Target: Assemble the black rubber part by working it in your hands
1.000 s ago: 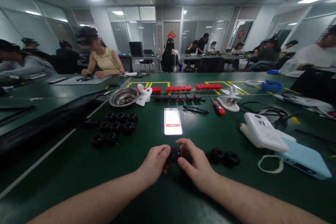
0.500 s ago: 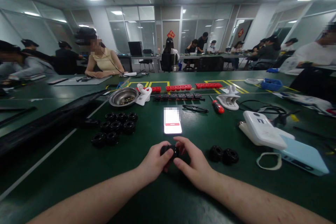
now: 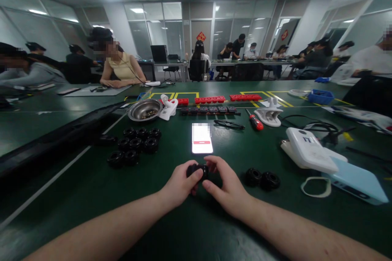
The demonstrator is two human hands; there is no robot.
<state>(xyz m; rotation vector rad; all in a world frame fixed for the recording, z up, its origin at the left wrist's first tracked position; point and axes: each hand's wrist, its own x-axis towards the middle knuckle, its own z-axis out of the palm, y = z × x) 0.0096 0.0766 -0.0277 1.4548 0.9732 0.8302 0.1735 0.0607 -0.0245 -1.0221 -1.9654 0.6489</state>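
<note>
A small black wheel (image 3: 197, 170) is pinched between my two hands just above the green table (image 3: 190, 220). My left hand (image 3: 180, 183) grips its left side with thumb and fingers. From the other side my right hand (image 3: 225, 185) holds it, thumb below and fingers over the top. Two more black wheels (image 3: 261, 179) lie to the right of my right hand. A cluster of several black wheels (image 3: 134, 145) sits to the left. Straight ahead of my hands a lit phone (image 3: 201, 138) lies flat.
Further back are a metal bowl (image 3: 145, 110), a red-handled screwdriver (image 3: 255, 122), black glasses (image 3: 229, 124), red and black part strips (image 3: 210, 105) and white clamps (image 3: 269, 115). White and pale blue boxes (image 3: 318, 157) lie at right. Other people sit at neighbouring tables.
My hands have turned the small wheel between the fingers and lifted it slightly toward the phone. The view shifted a little. Nothing else on the table moved.
</note>
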